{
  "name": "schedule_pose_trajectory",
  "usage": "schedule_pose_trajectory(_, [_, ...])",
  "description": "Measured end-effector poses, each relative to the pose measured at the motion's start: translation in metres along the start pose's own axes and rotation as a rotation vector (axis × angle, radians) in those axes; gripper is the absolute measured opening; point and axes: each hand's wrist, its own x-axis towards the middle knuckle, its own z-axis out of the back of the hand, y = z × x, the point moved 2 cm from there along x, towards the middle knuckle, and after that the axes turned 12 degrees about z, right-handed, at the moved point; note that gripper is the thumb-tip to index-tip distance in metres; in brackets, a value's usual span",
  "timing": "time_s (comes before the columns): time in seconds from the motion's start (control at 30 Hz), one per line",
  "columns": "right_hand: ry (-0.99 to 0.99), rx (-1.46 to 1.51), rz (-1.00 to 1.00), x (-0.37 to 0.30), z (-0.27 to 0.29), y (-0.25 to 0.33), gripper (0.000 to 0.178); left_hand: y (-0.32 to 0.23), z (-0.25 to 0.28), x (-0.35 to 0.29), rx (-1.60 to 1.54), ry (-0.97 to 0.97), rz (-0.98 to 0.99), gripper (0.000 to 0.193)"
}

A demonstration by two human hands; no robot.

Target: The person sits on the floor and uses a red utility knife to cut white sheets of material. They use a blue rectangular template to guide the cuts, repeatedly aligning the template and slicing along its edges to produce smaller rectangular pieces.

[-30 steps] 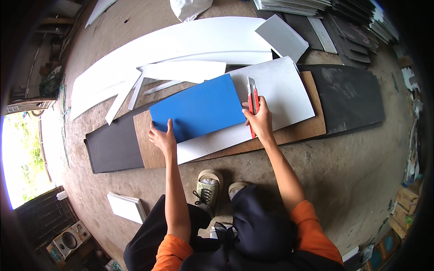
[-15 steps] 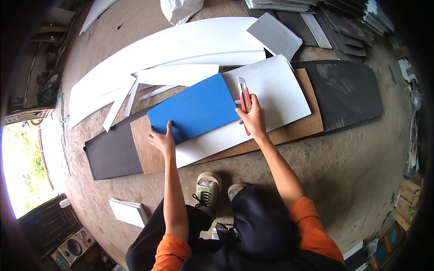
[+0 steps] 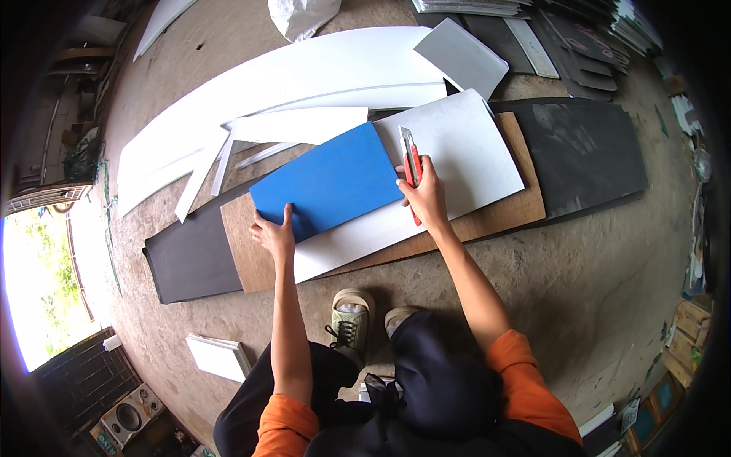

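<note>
A blue rectangular board (image 3: 327, 181) lies tilted across a larger white sheet (image 3: 455, 152). My left hand (image 3: 274, 233) grips the blue board's lower left corner, thumb on top and the other fingers at its left edge. In my right hand (image 3: 426, 199) is a red utility knife (image 3: 412, 167), its blade pointing away from me over the white sheet. The fingers of that hand also touch the blue board's right edge. Beneath the white sheet is a brown wooden board (image 3: 524, 164), which rests on long dark grey sheets (image 3: 586, 156).
Beyond the stack lie a large white sheet (image 3: 304, 68), narrow white offcuts (image 3: 202, 177) and a grey panel (image 3: 462, 59). Piled dark sheets (image 3: 582, 49) stand at the far right. A small white stack (image 3: 218, 357) sits near my left leg; a speaker (image 3: 129, 415) is at lower left.
Both hands keep their hold with almost no movement. The whole view has shifted very slightly.
</note>
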Motion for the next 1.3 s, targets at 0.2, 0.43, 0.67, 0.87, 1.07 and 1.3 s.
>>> schedule_pose_trajectory(0.2, [-0.004, -0.083, -0.003, 0.002, 0.003, -0.003, 0.029, -0.062, 0.003, -0.025, 0.107, -0.195, -0.408, 0.082])
schedule_pose_trajectory(0.43, [0.03, -0.088, 0.017, 0.001, -0.002, 0.002, 0.031, -0.17, -0.046, -0.042, -0.048, 0.106, -0.957, 0.036])
schedule_pose_trajectory(0.67, [-0.017, -0.056, 0.054, -0.003, 0.0, 0.0, 0.029, -0.178, -0.063, -0.055, -0.081, -0.045, -0.938, 0.027])
schedule_pose_trajectory(0.87, [-0.028, 0.186, -0.094, -0.027, 0.012, -0.015, 0.019, -0.167, -0.052, -0.075, -0.027, 0.033, -0.911, 0.028])
schedule_pose_trajectory(1.07, [-0.034, 0.503, -0.143, -0.044, 0.033, -0.021, 0.018, -0.145, -0.047, -0.09, -0.064, 0.044, -0.861, 0.022])
schedule_pose_trajectory(1.3, [0.027, 0.218, -0.109, -0.046, 0.025, -0.01, 0.018, -0.149, -0.051, -0.094, -0.016, -0.008, -0.828, 0.022])
